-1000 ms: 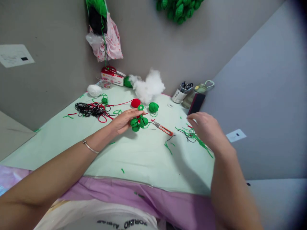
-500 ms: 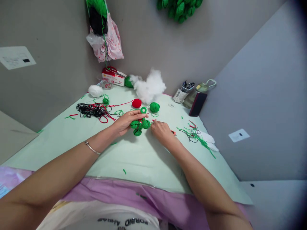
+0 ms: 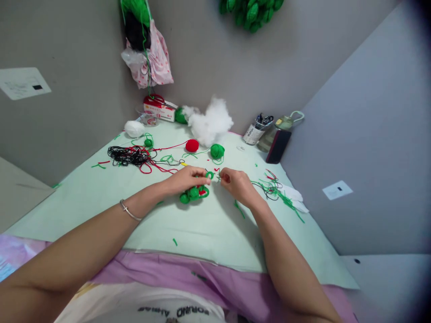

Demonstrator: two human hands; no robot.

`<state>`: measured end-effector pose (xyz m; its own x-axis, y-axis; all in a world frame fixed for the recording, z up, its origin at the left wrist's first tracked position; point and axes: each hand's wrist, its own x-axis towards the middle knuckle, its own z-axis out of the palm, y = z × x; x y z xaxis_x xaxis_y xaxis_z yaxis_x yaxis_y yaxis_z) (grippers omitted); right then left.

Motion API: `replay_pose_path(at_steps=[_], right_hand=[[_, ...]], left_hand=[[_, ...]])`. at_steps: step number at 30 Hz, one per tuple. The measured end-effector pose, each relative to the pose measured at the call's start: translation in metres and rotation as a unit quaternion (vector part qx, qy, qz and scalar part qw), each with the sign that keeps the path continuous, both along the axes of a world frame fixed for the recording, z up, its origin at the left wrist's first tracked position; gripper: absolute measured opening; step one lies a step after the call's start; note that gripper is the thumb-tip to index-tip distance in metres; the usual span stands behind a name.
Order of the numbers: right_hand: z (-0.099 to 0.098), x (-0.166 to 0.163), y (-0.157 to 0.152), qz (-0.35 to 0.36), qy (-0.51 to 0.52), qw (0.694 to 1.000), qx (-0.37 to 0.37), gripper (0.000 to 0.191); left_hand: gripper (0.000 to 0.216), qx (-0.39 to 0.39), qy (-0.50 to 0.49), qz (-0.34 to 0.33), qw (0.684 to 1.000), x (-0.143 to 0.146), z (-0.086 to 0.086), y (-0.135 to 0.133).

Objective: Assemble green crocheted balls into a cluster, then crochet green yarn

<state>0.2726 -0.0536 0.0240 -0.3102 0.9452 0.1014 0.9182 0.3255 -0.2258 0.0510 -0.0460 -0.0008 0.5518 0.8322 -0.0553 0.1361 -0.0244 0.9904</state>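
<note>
My left hand (image 3: pixel 186 178) is closed in a pinch on a small green crochet piece (image 3: pixel 193 194) made of several round lobes, with a green ring (image 3: pixel 209 175) at its fingertips. It lies on the pale green table cover (image 3: pixel 202 224). My right hand (image 3: pixel 237 184) is closed just right of the ring. A bit of red shows between its fingers, which looks like the red-handled scissors. A thin green thread runs between the two hands.
Behind the hands lie a red yarn ball (image 3: pixel 191 145), a green yarn ball (image 3: pixel 217 151), a black and red thread tangle (image 3: pixel 129 154) and white stuffing (image 3: pixel 212 121). A tool can (image 3: pixel 254 130), a bottle (image 3: pixel 283 125) and a dark case (image 3: pixel 276 146) stand at the right, near thread scraps (image 3: pixel 276 188).
My right hand came in from the right, went down on the red scissors and closed beside the crochet piece. My left hand turned the piece and drew it slightly nearer.
</note>
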Motion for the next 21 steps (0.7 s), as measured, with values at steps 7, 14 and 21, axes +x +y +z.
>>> replay_pose_path(at_steps=[7, 14, 21], right_hand=[[-0.001, -0.004, -0.002, 0.020, 0.034, 0.999, 0.022, 0.020], [-0.003, -0.015, -0.008, 0.082, 0.208, 0.975, 0.016, 0.007], [0.007, -0.017, -0.007, 0.022, 0.493, 0.865, -0.086, 0.012]], left_hand=[[0.031, 0.217, 0.073, 0.093, 0.969, 0.005, -0.017, 0.004], [0.021, 0.218, 0.030, 0.071, 0.973, 0.003, -0.008, 0.001], [0.018, 0.255, 0.115, 0.107, 0.954, -0.015, -0.003, 0.018]])
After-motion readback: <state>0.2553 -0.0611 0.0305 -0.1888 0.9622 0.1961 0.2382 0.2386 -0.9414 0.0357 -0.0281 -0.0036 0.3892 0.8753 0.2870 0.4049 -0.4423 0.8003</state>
